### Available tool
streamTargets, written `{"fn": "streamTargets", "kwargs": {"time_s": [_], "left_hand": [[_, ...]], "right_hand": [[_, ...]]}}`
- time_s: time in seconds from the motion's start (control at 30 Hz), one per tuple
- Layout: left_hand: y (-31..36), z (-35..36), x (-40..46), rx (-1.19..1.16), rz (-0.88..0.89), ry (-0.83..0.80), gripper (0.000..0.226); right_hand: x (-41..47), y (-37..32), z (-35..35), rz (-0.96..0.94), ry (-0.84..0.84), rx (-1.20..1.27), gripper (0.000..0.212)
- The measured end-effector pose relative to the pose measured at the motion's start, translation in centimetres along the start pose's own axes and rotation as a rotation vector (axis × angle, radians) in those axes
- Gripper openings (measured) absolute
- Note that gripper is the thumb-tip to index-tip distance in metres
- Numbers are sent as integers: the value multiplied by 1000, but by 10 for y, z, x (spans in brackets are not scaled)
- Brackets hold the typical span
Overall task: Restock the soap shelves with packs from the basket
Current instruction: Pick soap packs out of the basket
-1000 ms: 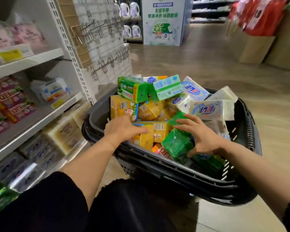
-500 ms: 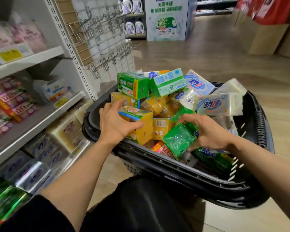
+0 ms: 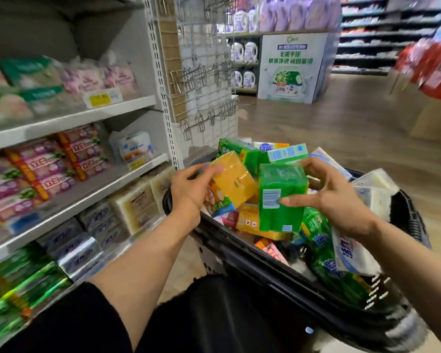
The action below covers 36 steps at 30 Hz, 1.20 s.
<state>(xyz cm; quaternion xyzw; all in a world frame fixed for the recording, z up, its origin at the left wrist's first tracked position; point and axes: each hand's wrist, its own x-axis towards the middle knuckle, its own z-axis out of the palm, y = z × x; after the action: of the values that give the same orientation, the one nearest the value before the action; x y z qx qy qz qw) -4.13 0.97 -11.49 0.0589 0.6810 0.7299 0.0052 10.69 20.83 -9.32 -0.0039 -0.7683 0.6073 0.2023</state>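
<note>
**Two soap packs held above the basket**

The left hand (image 3: 189, 192) grips a yellow plastic-wrapped soap pack (image 3: 229, 186), fingers curled over its top edge, and holds it tilted just above the black plastic shopping basket (image 3: 278, 273). The right hand (image 3: 334, 197) clamps a green plastic-wrapped soap pack (image 3: 281, 197), thumb across its barcode face and fingers over its top; this pack stands nearly upright, beside the yellow one and also above the basket. The basket is heaped with more soap packs in green, yellow, white and blue wrappers. To the left of the basket stand the white metal soap shelves (image 3: 92, 197), carrying pink-wrapped packs on the middle tier and pale bars, silver packs and green packs on the tier below. Beyond the basket stretches a wooden shop floor (image 3: 341, 128).
</note>
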Motion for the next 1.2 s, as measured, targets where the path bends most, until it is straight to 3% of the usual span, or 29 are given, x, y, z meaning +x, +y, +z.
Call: {"fn": "streamTargets", "kwargs": {"time_s": [0.13, 0.2, 0.27, 0.6, 0.73, 1.0, 1.2], "left_hand": [[27, -37, -15, -142, 8, 14, 63], [42, -62, -19, -166, 5, 47, 50], [54, -95, -17, -30, 15, 168, 38], [88, -330, -91, 126, -66, 753, 58], [93, -422, -156, 232, -41, 997, 44], [71, -561, -262, 354, -57, 1456, 39], [48, -611, -276, 391, -50, 1527, 39]], "right_hand": [[17, -30, 35, -75, 25, -5, 50], [24, -39, 56, -105, 4, 8, 56], [29, -51, 85, -115, -46, 4, 61], [36, -103, 310, -307, -440, -170, 58], [9, -123, 412, -367, -605, -136, 61], [-66, -157, 564, -456, -924, -82, 57], [-89, -132, 637, -456, -967, -67, 58]]}}
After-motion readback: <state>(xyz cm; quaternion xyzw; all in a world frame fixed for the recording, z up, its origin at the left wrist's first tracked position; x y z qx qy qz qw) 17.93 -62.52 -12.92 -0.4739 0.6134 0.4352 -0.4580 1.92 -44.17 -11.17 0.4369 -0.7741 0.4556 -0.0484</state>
